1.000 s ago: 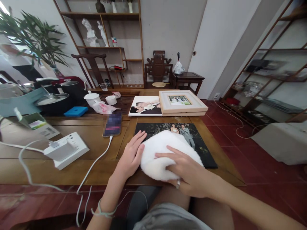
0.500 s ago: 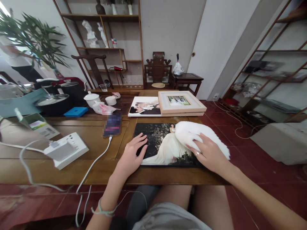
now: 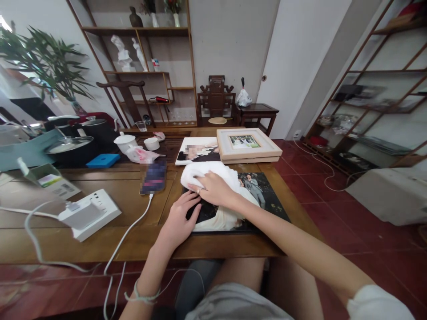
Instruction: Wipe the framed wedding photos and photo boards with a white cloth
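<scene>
A dark photo panel (image 3: 267, 202) lies flat near the front edge of the wooden table; it pictures a figure in a long white gown and one in a grey suit. My right hand (image 3: 215, 189) grips a fluffy white cloth (image 3: 213, 171) and presses it on the panel's upper left part. The cloth and my forearm cover much of the picture. At the panel's left edge rests my left hand (image 3: 182, 218), fingers spread and holding nothing, its fingertips just below the cloth.
Behind the panel lie a white-edged photo print (image 3: 196, 151) and a light wooden picture frame (image 3: 250, 144). To the left are a phone (image 3: 153, 178) on a charging cable, a white power strip (image 3: 96, 215), a blue box (image 3: 103, 160), a white lidded bowl (image 3: 126, 143) and a black pot (image 3: 71, 151).
My right hand has swept the white cloth from the panel's right side to its upper left, baring the suited figure. My left hand has stayed at the left edge.
</scene>
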`<action>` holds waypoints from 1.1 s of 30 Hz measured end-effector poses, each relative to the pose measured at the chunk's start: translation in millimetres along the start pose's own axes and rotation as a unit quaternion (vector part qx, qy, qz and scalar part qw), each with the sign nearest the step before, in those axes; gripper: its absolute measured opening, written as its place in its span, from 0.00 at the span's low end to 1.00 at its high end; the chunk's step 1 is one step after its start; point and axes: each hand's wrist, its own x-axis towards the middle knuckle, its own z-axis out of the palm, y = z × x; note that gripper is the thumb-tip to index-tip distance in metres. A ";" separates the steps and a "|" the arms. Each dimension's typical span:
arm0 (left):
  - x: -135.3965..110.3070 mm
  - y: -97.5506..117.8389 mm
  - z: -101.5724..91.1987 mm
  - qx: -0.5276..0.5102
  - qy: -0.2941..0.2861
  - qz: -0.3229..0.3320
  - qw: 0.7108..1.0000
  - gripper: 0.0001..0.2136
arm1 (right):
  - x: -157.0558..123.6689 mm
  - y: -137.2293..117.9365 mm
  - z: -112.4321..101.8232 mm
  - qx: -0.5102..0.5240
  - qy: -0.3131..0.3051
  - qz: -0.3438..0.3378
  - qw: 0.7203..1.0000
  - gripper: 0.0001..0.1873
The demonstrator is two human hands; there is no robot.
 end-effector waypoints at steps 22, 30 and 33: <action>1.8 0.7 0.2 -0.023 0.004 0.007 1.000 0.13 | -155.0 35.0 -30.4 -0.165 0.079 0.027 0.983 0.10; 3.3 -0.5 0.8 -0.016 0.006 0.009 1.000 0.13 | -122.1 57.7 -39.1 -0.150 0.021 0.057 0.987 0.13; 3.1 0.6 0.1 -0.017 0.001 0.004 1.000 0.13 | -112.5 68.6 -39.3 -0.142 0.017 0.057 0.988 0.12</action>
